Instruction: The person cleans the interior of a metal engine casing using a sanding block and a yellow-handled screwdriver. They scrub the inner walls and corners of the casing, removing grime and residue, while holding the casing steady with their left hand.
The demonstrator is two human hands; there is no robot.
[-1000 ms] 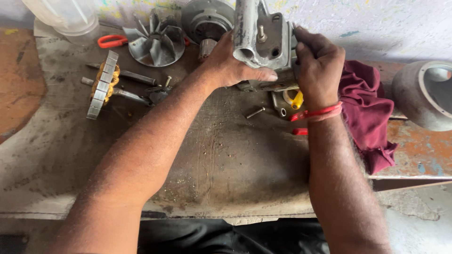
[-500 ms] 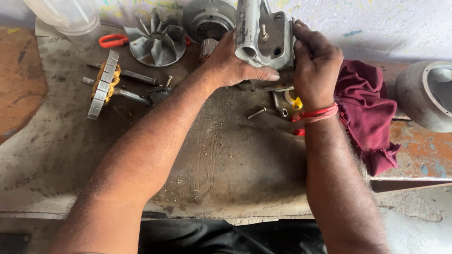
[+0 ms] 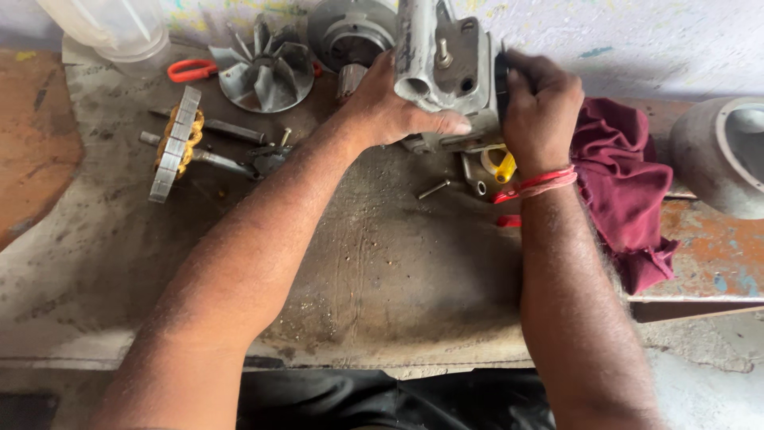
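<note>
A: What are the hands doing?

B: The left hand (image 3: pixel 390 107) is wrapped around the near left side of a grey metal housing (image 3: pixel 446 68), thumb laid along its lower edge. The right hand (image 3: pixel 541 111) is closed against the housing's right side, fingers curled over the top corner.

A: How does the housing look?

B: Dull cast metal, scuffed, standing upright at the far middle of the workbench (image 3: pixel 382 271). A round tube opening faces the camera on its left, and a bolt sticks out of a flat plate beside it.

A: What's close by?

B: A maroon rag (image 3: pixel 629 183) just right of the right wrist, a loose bolt (image 3: pixel 434 189) under the housing, a fan impeller (image 3: pixel 267 68) and a stator with yellow windings (image 3: pixel 177 139) to the left.

A: Any open room?

B: The bench's near half is bare down to its front edge; the wall stands just behind the housing.
</note>
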